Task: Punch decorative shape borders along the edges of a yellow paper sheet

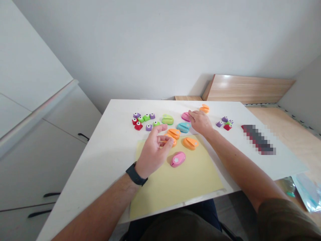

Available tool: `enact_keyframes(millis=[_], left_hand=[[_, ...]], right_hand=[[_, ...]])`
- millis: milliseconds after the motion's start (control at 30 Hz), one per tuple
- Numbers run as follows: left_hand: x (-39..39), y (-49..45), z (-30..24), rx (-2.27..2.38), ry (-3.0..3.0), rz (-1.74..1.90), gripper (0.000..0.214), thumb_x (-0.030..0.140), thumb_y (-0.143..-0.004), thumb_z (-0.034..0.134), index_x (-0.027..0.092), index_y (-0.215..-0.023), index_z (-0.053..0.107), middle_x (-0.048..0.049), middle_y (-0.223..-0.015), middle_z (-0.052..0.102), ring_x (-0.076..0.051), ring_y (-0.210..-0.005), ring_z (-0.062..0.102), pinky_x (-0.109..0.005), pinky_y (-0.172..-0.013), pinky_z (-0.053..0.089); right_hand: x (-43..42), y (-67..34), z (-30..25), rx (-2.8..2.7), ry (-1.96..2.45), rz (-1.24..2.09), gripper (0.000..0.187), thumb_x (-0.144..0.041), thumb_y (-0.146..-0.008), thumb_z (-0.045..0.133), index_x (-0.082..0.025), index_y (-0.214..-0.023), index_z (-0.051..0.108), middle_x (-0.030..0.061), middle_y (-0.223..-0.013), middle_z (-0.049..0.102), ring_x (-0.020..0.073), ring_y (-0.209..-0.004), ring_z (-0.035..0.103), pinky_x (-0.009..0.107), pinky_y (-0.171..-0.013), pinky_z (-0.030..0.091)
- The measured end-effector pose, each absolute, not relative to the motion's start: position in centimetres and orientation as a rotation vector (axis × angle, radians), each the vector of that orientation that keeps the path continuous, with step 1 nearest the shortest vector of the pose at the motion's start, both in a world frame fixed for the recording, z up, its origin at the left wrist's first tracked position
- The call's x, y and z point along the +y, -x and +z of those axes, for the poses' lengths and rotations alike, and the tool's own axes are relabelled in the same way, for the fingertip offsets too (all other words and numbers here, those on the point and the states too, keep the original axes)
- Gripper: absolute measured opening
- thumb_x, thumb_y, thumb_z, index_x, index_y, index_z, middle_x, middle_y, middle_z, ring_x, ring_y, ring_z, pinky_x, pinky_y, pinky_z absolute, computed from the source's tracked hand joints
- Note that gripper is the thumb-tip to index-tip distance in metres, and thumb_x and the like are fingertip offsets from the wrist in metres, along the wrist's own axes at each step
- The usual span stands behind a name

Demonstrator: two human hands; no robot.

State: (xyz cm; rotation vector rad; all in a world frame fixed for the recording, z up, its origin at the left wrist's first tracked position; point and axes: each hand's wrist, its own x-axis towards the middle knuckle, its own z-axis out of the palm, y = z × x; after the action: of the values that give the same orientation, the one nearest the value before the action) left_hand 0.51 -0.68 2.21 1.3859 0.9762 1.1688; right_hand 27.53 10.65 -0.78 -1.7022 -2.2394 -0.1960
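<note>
Far pink punch (185, 116) on our desk (110, 144), behind the blue punch (183, 127) | our right hand (200, 122) at its edge — we cannot tell whether it grips | our left hand (154, 150) half-curled by two orange punches (174, 134) — hold unclear to us | yellow sheet (175, 187) nearer us

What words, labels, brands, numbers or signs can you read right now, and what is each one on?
No readable text anywhere.
Pink punch on the yellow sheet: only a pale flower-like mark, no letters.
Front red piece at left: an eye-like dot, no letters.
Dark wristband: no text shows.
Pixelated dark object at right: too blurred to read.
</note>
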Motion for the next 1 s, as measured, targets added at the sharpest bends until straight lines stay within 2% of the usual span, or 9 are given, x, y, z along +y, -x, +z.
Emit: enact_keyframes(millis=[267, 367, 467, 600, 733, 800, 867, 933, 1000], left_hand=[[-0.4, -0.5, 1.5, 0.962, -1.394, 1.169, 0.045, 0.03, -0.09, 0.072, 0.023, -0.13, 0.05, -0.0111, -0.139, 0.054, -0.017, -0.097, 0.071, -0.034, -0.082, 0.063], [-0.3, -0.5, 1.3, 0.954, -1.388, 1.178, 0.046, 0.03, -0.09, 0.071, 0.022, -0.13, 0.05, -0.0117, -0.138, 0.055, -0.017, -0.097, 0.071, -0.033, -0.08, 0.063], [-0.3, -0.5, 1.2, 0.949, -1.38, 1.179, 0.045, 0.03, -0.09, 0.071, 0.021, -0.129, 0.05, -0.0121, -0.137, 0.055, -0.017, -0.096, 0.07, -0.032, -0.078, 0.063], [-0.3, -0.6, 1.2, 0.94, -1.391, 1.181, 0.044, 0.031, -0.09, 0.071, 0.021, -0.128, 0.051, -0.0122, -0.136, 0.056, -0.017, -0.095, 0.07, -0.032, -0.077, 0.062], [-0.4, -0.5, 1.4, 0.95, -1.422, 1.156, 0.041, 0.032, -0.092, 0.069, 0.021, -0.127, 0.051, -0.0118, -0.132, 0.058, -0.018, -0.096, 0.071, -0.032, -0.078, 0.062], [-0.5, -0.5, 1.6, 0.948, -1.439, 1.144, 0.04, 0.033, -0.093, 0.068, 0.021, -0.127, 0.051, -0.0114, -0.13, 0.06, -0.018, -0.096, 0.071, -0.033, -0.079, 0.062], [-0.5, -0.5, 1.8, 0.939, -1.446, 1.146, 0.04, 0.035, -0.093, 0.068, 0.021, -0.127, 0.052, -0.0114, -0.13, 0.06, -0.018, -0.095, 0.071, -0.033, -0.079, 0.061], [-0.6, -0.5, 1.9, 0.93, -1.447, 1.149, 0.041, 0.037, -0.093, 0.069, 0.021, -0.127, 0.053, -0.0115, -0.131, 0.061, -0.017, -0.094, 0.071, -0.033, -0.079, 0.061], [-0.7, -0.5, 2.1, 0.916, -1.443, 1.143, 0.044, 0.038, -0.093, 0.07, 0.021, -0.13, 0.054, -0.0117, -0.13, 0.062, -0.017, -0.094, 0.07, -0.032, -0.078, 0.061]], right_hand=[[12.1, -28.4, 1.0, -2.197, 1.654, -0.155, 0.05, -0.042, -0.109, 0.029, -0.018, -0.12, 0.072, 0.014, -0.116, 0.073, 0.0263, -0.108, 0.062, 0.037, -0.099, 0.037], [14.0, -30.2, 1.1, -1.976, 1.876, -0.297, 0.045, -0.037, -0.106, 0.034, -0.013, -0.128, 0.066, 0.0185, -0.124, 0.068, 0.0293, -0.113, 0.057, 0.039, -0.1, 0.036], [15.8, -32.3, 0.6, -1.861, 2.171, -0.307, 0.038, -0.027, -0.098, 0.046, -0.007, -0.125, 0.065, 0.0234, -0.128, 0.065, 0.0325, -0.118, 0.053, 0.043, -0.102, 0.034], [16.5, -33.5, 0.3, -1.861, 2.235, -0.269, 0.032, -0.021, -0.095, 0.047, -0.008, -0.111, 0.071, 0.022, -0.115, 0.069, 0.0309, -0.11, 0.055, 0.042, -0.1, 0.035], [15.0, -32.7, 1.6, -1.697, 2.083, -0.293, 0.035, -0.029, -0.097, 0.048, -0.012, -0.116, 0.071, 0.0187, -0.115, 0.07, 0.0299, -0.108, 0.057, 0.041, -0.096, 0.04], [13.5, -31.5, 2.7, -1.52, 1.87, -0.171, 0.037, -0.038, -0.097, 0.051, -0.015, -0.119, 0.07, 0.0143, -0.109, 0.072, 0.0265, -0.098, 0.06, 0.039, -0.089, 0.044], [11.4, -29.8, 3.9, -1.366, 1.642, 0.128, 0.043, -0.05, -0.095, 0.055, -0.017, -0.118, 0.07, 0.0097, -0.1, 0.073, 0.0211, -0.083, 0.061, 0.034, -0.076, 0.046], [9.0, -27.6, 4.9, -1.311, 1.432, 0.579, 0.046, -0.058, -0.091, 0.061, -0.018, -0.11, 0.073, 0.0053, -0.088, 0.07, 0.0152, -0.066, 0.054, 0.028, -0.059, 0.04], [6.4, -25.2, 5.7, -1.294, 1.241, 0.934, 0.044, -0.059, -0.088, 0.066, -0.019, -0.104, 0.074, 0.0021, -0.078, 0.065, 0.0114, -0.058, 0.046, 0.026, -0.052, 0.034]])
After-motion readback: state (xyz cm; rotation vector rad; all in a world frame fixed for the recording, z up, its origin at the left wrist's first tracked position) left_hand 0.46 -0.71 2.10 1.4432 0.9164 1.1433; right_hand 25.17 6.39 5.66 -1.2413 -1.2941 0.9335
